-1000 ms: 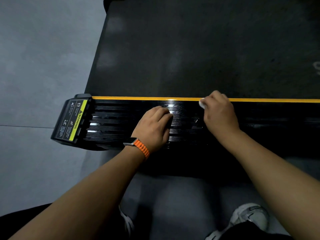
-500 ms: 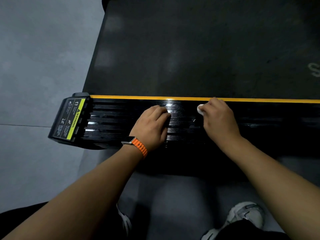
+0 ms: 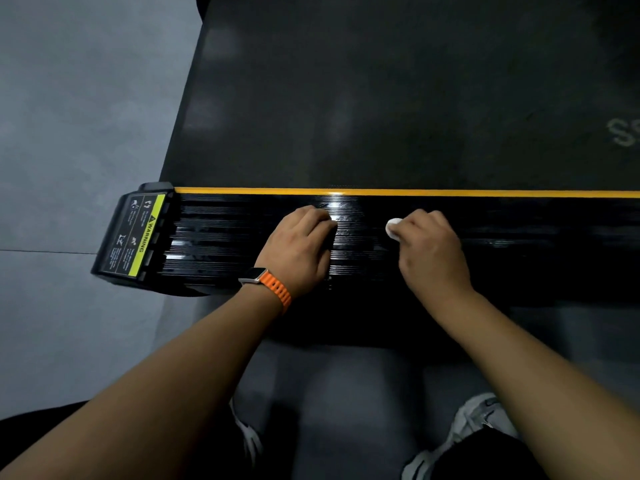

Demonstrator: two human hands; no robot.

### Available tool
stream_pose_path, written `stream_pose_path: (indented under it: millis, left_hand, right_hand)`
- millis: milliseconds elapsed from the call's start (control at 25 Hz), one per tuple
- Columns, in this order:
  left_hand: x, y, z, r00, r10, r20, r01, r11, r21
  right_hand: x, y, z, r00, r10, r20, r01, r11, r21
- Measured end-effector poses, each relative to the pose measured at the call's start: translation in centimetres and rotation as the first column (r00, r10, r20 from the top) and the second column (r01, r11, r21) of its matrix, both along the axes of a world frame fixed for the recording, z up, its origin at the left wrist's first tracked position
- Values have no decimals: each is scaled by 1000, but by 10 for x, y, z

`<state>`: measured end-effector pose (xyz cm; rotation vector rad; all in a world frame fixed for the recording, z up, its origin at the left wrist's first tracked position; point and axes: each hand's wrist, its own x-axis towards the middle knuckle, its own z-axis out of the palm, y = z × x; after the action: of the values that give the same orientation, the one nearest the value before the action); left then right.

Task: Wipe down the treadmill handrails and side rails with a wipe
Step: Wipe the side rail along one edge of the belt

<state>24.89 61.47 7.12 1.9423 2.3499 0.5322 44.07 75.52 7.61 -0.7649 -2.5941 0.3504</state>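
Note:
A glossy black ribbed side rail [image 3: 225, 233] of the treadmill runs left to right, edged by a yellow stripe [image 3: 485, 193]. My right hand [image 3: 431, 251] grips a small white wipe [image 3: 393, 227] and presses it on the rail's middle ribs; only a corner of the wipe shows past my fingers. My left hand [image 3: 298, 251], with an orange-strapped watch on the wrist, rests on the rail to the left of the wipe with its fingers curled down against the ribs.
The dark treadmill belt [image 3: 381, 98] lies beyond the stripe. The rail's end cap [image 3: 133, 233] with a yellow warning label sits at the left. Grey floor [image 3: 69, 133] surrounds it. My shoes [image 3: 478, 424] stand near the rail's front edge.
My right hand has drawn the wipe from the yellow stripe toward me across the ribs. My left hand has stayed in place on the rail.

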Motion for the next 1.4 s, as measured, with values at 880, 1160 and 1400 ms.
stream_pose_path:
  millis: [880, 1160, 1400]
  left_hand:
    - [1, 1, 2, 1000, -5, 2, 5, 1000, -10]
    - [1, 1, 2, 1000, -14, -11, 13, 1000, -24]
    - [2, 2, 3, 999, -23, -35, 22, 1000, -21]
  right_hand:
    - [31, -32, -2, 996, 78, 33, -80, 996, 42]
    - [37, -40, 0, 997, 75, 29, -76, 996, 48]
    - [53, -40, -3, 999, 48, 2, -48, 999, 18]
